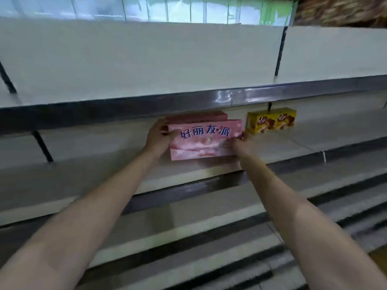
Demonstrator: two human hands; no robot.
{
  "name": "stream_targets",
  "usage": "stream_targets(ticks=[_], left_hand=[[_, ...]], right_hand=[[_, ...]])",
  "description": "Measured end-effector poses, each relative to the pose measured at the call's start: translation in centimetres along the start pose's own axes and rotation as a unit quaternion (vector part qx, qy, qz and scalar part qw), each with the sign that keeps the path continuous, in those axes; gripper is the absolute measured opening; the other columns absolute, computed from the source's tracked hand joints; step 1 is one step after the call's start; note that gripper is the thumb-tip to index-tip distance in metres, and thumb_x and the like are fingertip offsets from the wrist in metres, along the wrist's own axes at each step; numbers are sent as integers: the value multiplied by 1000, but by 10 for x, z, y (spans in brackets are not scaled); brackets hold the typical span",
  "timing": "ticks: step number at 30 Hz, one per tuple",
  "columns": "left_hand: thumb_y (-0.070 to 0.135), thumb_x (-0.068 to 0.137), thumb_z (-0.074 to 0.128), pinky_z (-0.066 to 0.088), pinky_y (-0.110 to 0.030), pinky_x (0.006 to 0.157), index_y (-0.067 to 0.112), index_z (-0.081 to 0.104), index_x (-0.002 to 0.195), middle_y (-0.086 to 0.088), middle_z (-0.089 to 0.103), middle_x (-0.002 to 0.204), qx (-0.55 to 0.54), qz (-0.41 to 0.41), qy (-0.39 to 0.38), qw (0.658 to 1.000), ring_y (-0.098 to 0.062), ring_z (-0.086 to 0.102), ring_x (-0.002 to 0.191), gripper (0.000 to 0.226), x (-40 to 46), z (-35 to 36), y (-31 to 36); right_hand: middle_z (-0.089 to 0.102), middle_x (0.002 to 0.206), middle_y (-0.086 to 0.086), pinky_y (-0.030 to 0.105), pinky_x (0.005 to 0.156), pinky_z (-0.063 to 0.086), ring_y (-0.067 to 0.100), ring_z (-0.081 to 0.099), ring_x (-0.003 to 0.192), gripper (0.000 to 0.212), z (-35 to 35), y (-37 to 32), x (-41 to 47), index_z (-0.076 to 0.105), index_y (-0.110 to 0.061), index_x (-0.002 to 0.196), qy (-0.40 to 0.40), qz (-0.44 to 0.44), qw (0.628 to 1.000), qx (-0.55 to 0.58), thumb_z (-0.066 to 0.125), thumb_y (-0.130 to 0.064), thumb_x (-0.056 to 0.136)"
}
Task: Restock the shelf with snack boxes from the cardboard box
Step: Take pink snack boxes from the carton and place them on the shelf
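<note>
Both hands are stretched forward to the middle of the frame, where a pink snack box (204, 141) is held between them. Its left end is gripped by the left hand (158, 139), with the thumb laid on the front face and the fingers wrapped behind the edge. Its right end is gripped low by the right hand (243, 144), the fingers being curled round the lower right corner. The box is turned with its long printed face toward the camera, dark blue characters being seen across it, and it is tilted a little, the right end sitting higher. It is held over the white shelf (188, 176), just under the dark metal rail (230, 96) of the shelf above; whether its lower edge is touching the shelf surface cannot be told.

A second pink box (196, 116) is seen directly behind it, its top showing above the held one, close under the rail. To the right of centre, two yellow snack boxes (271, 120) are stood side by side on the same shelf, near the held box but apart from it. Further shelf edges are seen as blurred stripes in the lower right of the frame. Pale packages are seen blurred along the top of the frame.
</note>
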State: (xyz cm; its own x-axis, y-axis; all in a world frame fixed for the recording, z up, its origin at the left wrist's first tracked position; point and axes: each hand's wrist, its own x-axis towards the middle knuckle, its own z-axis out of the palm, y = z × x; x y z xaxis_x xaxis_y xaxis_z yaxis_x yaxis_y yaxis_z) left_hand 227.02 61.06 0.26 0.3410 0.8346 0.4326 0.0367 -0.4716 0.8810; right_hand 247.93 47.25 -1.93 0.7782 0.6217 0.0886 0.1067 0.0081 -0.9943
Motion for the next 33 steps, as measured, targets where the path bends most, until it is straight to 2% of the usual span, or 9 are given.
stream_targets(ticks=[2, 7, 10, 12, 17, 20, 23, 25, 33], left_hand=[[-3, 83, 73, 50, -15, 65, 15, 56, 110, 1, 64, 96, 4, -4, 11, 1000, -5, 61, 78, 37, -1, 3, -6], [-4, 82, 72, 52, -23, 72, 14, 58, 110, -4, 66, 99, 37, 2, 34, 999, -17, 63, 86, 36, -6, 11, -10], [-8, 84, 69, 51, -14, 67, 7, 55, 122, -5, 62, 104, 45, -12, 66, 997, -17, 60, 87, 43, -8, 21, -6], [-4, 86, 69, 50, -10, 67, 2, 51, 132, -4, 61, 112, 57, -29, 79, 995, -17, 59, 91, 50, -9, 25, -6], [17, 89, 70, 56, -40, 91, 15, 65, 124, -3, 71, 113, 126, -35, 89, 987, -23, 68, 101, 35, -9, 27, -10], [21, 91, 70, 51, -29, 93, 15, 60, 134, -2, 67, 118, 160, -42, 100, 981, -18, 63, 103, 44, -7, 31, -5], [19, 91, 71, 45, -16, 76, 13, 57, 137, -4, 66, 119, 166, -43, 112, 979, -18, 62, 101, 49, -3, 41, -1], [14, 92, 68, 44, -13, 73, 12, 56, 138, -4, 65, 118, 163, -39, 113, 979, -17, 61, 100, 47, 1, 49, -2], [16, 94, 67, 56, -36, 87, 17, 46, 138, -8, 65, 118, 150, -79, 124, 978, -24, 65, 104, 49, 10, 53, -14]], right_hand=[[63, 109, 8, 40, 90, 51, 27, 62, 100, 19, -1, 5, 12, 60, -5, 107, -11, 9, 1000, -9, 60, -20, 95], [60, 98, 5, 30, 75, 45, 19, 57, 87, 21, -1, 11, 39, 57, -10, 114, -46, -5, 998, -38, 60, -21, 96], [63, 111, 9, 32, 74, 48, 24, 60, 95, 39, 0, 11, 47, 52, -5, 124, -44, -11, 998, -54, 65, -24, 92], [61, 107, 9, 35, 80, 49, 25, 60, 97, 42, -1, 11, 50, 51, -5, 122, -40, -20, 998, -54, 68, -23, 89], [62, 112, 11, 40, 92, 52, 27, 61, 104, 57, -2, 8, 59, 47, -5, 124, -79, -16, 994, -73, 80, -20, 80], [62, 121, 11, 42, 97, 51, 29, 60, 111, 67, -1, 8, 66, 43, -7, 123, -107, -31, 987, -118, 87, -19, 73], [58, 117, 4, 42, 99, 50, 25, 59, 111, 67, -1, 11, 70, 38, -8, 123, -120, -51, 983, -127, 84, -18, 76], [61, 119, 10, 44, 95, 53, 30, 62, 111, 63, 0, 14, 75, 38, -9, 120, -115, -59, 985, -113, 83, -16, 76], [59, 120, 11, 38, 94, 50, 30, 59, 112, 61, 9, 18, 92, 32, -7, 124, -137, -67, 981, -118, 76, -11, 82]])
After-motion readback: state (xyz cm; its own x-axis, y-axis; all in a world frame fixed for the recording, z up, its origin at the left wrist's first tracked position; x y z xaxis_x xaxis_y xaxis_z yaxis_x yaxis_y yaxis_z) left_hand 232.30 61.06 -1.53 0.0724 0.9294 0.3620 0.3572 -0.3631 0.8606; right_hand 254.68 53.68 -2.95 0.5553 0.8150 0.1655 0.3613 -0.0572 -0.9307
